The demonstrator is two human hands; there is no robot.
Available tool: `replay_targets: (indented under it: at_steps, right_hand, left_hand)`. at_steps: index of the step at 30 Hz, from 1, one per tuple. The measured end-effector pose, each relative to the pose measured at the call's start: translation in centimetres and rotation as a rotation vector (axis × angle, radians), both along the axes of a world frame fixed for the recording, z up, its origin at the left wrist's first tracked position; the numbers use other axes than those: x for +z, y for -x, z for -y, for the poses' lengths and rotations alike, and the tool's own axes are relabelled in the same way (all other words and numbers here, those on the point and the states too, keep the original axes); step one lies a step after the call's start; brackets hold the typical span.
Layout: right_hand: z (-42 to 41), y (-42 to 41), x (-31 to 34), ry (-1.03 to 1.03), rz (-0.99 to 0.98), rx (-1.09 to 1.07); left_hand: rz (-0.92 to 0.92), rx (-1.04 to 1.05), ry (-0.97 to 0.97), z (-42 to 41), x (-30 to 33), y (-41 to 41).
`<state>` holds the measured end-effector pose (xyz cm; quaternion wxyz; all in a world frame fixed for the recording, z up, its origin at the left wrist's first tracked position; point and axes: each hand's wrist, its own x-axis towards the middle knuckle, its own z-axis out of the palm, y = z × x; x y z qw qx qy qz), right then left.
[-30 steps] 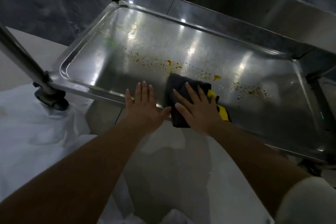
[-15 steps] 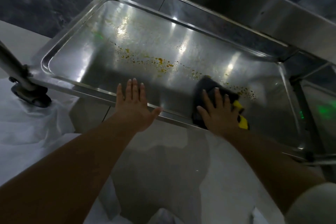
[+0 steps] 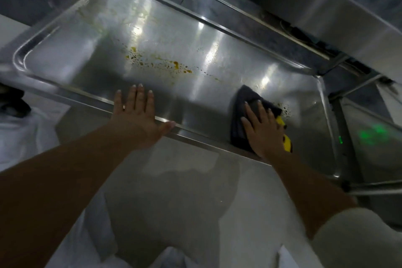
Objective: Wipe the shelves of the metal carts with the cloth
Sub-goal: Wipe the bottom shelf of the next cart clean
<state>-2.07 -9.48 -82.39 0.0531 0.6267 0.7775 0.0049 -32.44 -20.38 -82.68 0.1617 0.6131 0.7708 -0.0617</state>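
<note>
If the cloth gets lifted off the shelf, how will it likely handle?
Probably floppy: the cloth lies in soft folds under the flat right hand. Likely light, being thin fabric. It should slide easily on the smooth metal shelf.
</note>
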Motion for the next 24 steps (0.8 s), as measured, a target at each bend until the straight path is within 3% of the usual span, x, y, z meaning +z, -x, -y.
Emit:
replay_targets:
  at_steps: [6, 8, 12, 14, 17, 22, 24]
  right_hand:
    - [2.7, 1.5, -0.6, 0.079, -0.106, -0.324]
    - [2.5, 4.1, -0.4, 0.095, -0.079, -0.200]
    - [0.2, 10.1, 0.3, 0.122, -0.055, 0.258]
    - [-1.5, 12.4, 0.9, 0.208, -0.121, 0.335]
    - [-2.9, 12.4, 1.4, 0.232, -0.226, 0.282]
    - [-1.2, 5.4, 0.9, 0.096, 0.029, 0.103]
    - [-0.6, 3.0, 0.7, 0.082, 0.023, -0.007]
  left_hand:
    - [0.006, -0.011, 0.000, 0.0, -0.3, 0.0]
    - [0.012, -0.006, 0.002, 0.0, -0.1, 0.1]
    - [0.015, -0.013, 0.023, 0.0, -0.2, 0.2]
    - [0.022, -0.012, 0.011, 0.2, -0.3, 0.3]
    - [0.044, -0.025, 0.010, 0.3, -0.2, 0.4]
    - [0.044, -0.032, -0.174, 0.0, 0.9, 3.8]
    - [-0.032, 0.025, -0.197, 0.1, 1.3, 6.8]
